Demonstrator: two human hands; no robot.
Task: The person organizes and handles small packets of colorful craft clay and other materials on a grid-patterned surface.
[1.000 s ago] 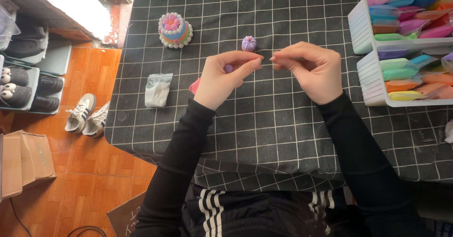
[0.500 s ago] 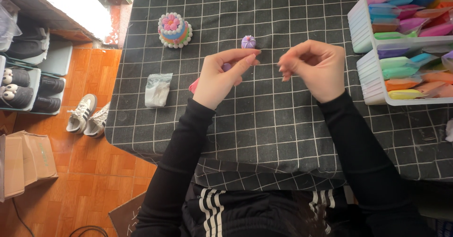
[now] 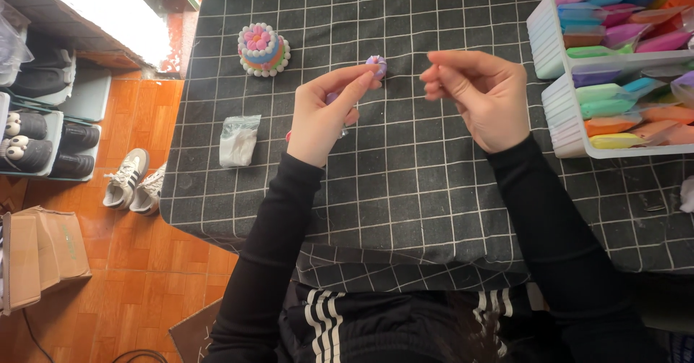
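Observation:
My left hand (image 3: 327, 113) hovers over the black checked tablecloth (image 3: 405, 189), fingers pinched together beside a small purple clay ball (image 3: 376, 65) that lies on the cloth. A bit of purple and pink clay shows under that hand's palm. My right hand (image 3: 478, 95) is a short way to the right, thumb and fingertips pressed together; anything between them is too small to see. The two hands are apart, with bare cloth between them.
A small rainbow clay cake (image 3: 264, 49) with white beads stands at the back left. A white clay packet (image 3: 238, 140) lies left of my left hand. White bins (image 3: 560, 110) of coloured clay packets fill the right. Shoes (image 3: 134, 182) and a cardboard box (image 3: 43, 258) lie on the floor.
My hands were touching at the fingertips a second ago. They have since drawn apart, the right hand moving right.

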